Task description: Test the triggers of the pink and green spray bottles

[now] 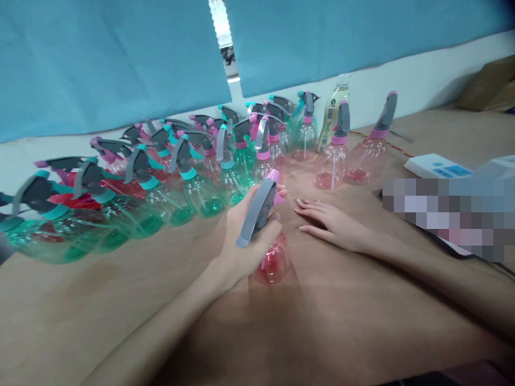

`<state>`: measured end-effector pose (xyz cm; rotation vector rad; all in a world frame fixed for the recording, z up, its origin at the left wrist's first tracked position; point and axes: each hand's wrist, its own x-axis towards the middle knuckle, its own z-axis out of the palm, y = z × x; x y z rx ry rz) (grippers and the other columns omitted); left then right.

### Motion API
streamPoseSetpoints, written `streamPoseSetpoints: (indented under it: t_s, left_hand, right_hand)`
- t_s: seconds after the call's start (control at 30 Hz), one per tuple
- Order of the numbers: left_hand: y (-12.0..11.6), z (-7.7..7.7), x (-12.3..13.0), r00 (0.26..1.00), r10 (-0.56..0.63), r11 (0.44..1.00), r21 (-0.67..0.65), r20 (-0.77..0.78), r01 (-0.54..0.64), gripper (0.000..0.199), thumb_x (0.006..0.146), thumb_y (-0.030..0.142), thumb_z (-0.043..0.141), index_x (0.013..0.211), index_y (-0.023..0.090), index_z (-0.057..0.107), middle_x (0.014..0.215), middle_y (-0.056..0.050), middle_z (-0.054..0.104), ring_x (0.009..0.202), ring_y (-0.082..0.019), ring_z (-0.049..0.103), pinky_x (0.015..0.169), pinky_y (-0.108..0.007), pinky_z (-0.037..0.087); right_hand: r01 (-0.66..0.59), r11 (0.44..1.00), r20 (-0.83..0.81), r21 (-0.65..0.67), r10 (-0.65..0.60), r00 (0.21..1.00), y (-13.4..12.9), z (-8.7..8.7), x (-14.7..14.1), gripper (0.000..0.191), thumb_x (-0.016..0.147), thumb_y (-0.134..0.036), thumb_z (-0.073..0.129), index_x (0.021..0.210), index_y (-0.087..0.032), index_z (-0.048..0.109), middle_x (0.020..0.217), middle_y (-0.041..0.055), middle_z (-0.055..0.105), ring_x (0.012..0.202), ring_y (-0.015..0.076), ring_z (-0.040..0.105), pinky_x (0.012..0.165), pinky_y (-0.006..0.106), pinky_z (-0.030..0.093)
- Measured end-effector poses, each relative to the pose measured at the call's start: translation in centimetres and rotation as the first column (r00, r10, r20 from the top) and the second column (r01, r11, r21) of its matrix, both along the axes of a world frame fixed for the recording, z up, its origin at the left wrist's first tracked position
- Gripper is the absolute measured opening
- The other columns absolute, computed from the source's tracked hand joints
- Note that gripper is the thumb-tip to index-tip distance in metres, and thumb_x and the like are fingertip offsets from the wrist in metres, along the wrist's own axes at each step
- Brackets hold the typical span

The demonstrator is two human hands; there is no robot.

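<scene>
Left hand [233,230] is wrapped around the upper part of a pink spray bottle [272,265], smack in the middle of the frame, fingers closed in under the grey trigger head. Right hand [328,220] is just right of centre, palm down on the counter [140,321], fingers a bit spread and, as far as I can see, holding nothing.

Main thing to look at is how the bottle sits between the two. Its long axis runs close to upright in the frame, pink nozzle end at the top, round base at the bottom. The left hand is obviously the nearer one since it's got the bottle, coming in from the lower left. From the right hand, the bottle is off to the left, near but not touching, and those fingertips point straight that way. Can't tell if the base is on the counter or slightly off it.

Around them: green-tinted spray bottles [203,198] line the front of a crowded group stretching from the left edge to upper centre. Two more pink bottles [332,166] stand above the right hand, a labelled drink bottle [332,115] behind them, and a white device [438,167] over at the right.
</scene>
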<state>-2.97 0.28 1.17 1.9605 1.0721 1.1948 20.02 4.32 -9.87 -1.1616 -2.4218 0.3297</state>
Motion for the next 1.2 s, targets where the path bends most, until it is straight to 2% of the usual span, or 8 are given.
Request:
streamPoseSetpoints:
  t_s: [0.13,0.27,0.53,0.63,0.73,1.0,1.1,1.2]
  left_hand:
    - [0.0,0.3,0.0,1.0,0.001,1.0,0.003,-0.017,-0.001,0.031,0.072,0.018,0.051,0.1,0.023,0.061,0.073,0.002,0.055,0.056,-0.013,0.048,0.058,-0.028,0.044]
    - [-0.1,0.9,-0.2,0.998,-0.011,0.999,0.037,-0.063,0.014,0.026,0.07,0.017,0.049,0.092,0.022,0.061,0.067,0.004,0.051,0.056,-0.013,0.047,0.056,-0.027,0.042]
    - [-0.2,1.2,-0.2,0.996,-0.023,0.998,0.059,-0.081,0.028,0.018,0.07,0.015,0.048,0.084,0.02,0.059,0.065,0.004,0.049,0.054,-0.012,0.044,0.054,-0.027,0.038]
    - [-0.1,1.0,-0.3,0.997,-0.046,0.996,0.074,-0.056,0.05,0.013,0.072,0.015,0.049,0.081,0.02,0.057,0.074,0.002,0.057,0.062,-0.013,0.051,0.06,-0.028,0.043]
    - [-0.1,0.8,-0.5,0.997,-0.07,0.995,0.068,-0.022,0.071,0.011,0.075,0.015,0.05,0.081,0.021,0.057,0.082,0.0,0.061,0.071,-0.015,0.058,0.067,-0.03,0.047]
    - [0.0,0.5,-0.7,0.998,-0.056,0.997,0.049,-0.014,0.056,0.01,0.075,0.017,0.052,0.082,0.021,0.058,0.08,0.0,0.06,0.069,-0.015,0.058,0.066,-0.03,0.047]
    - [0.0,0.6,-0.7,0.999,-0.045,0.998,0.034,-0.028,0.046,0.012,0.076,0.018,0.053,0.084,0.021,0.06,0.074,0.001,0.058,0.063,-0.014,0.054,0.064,-0.03,0.047]
    - [0.0,0.5,-0.7,0.998,-0.032,0.999,-0.003,-0.046,0.032,0.022,0.077,0.018,0.053,0.095,0.022,0.063,0.069,0.003,0.055,0.056,-0.013,0.049,0.06,-0.029,0.046]
  right_hand:
    - [-0.005,1.0,-0.003,0.005,0.005,1.0,0.0,0.0,0.0,0.055,0.097,-0.053,0.043,0.138,-0.018,0.055,0.149,0.0125,0.048,0.139,0.0286,0.042,0.115,0.051,0.034]
    - [-0.01,1.0,0.0,0.019,0.01,1.0,0.1,0.0,0.0,0.054,0.097,-0.052,0.043,0.138,-0.017,0.055,0.148,0.0131,0.048,0.139,0.0288,0.042,0.115,0.052,0.034]
    - [-0.003,1.0,0.011,0.014,0.003,1.0,0.2,-0.3,0.0,0.057,0.097,-0.054,0.042,0.138,-0.016,0.055,0.149,0.0143,0.047,0.139,0.0288,0.042,0.115,0.051,0.034]
    - [-0.002,1.0,0.014,0.015,0.002,1.0,0.2,-0.2,0.0,0.056,0.097,-0.053,0.043,0.138,-0.016,0.055,0.15,0.0138,0.045,0.139,0.0289,0.042,0.115,0.052,0.034]
    - [-0.003,1.0,0.013,0.012,0.003,1.0,0.1,0.0,-0.1,0.056,0.097,-0.053,0.042,0.138,-0.016,0.055,0.15,0.014,0.045,0.139,0.0288,0.042,0.115,0.052,0.034]
    - [-0.003,1.0,0.026,0.005,0.003,1.0,0.2,0.1,-0.1,0.056,0.098,-0.052,0.041,0.138,-0.015,0.054,0.15,0.014,0.046,0.14,0.0286,0.041,0.115,0.051,0.034]
    - [-0.005,1.0,0.018,0.007,0.005,1.0,0.2,0.0,-0.1,0.056,0.097,-0.052,0.043,0.138,-0.016,0.054,0.15,0.0136,0.045,0.14,0.029,0.041,0.116,0.051,0.033]
    - [-0.006,1.0,0.011,0.009,0.006,1.0,0.2,-0.1,0.0,0.057,0.097,-0.052,0.043,0.139,-0.014,0.054,0.15,0.0144,0.045,0.139,0.0295,0.042,0.116,0.051,0.033]
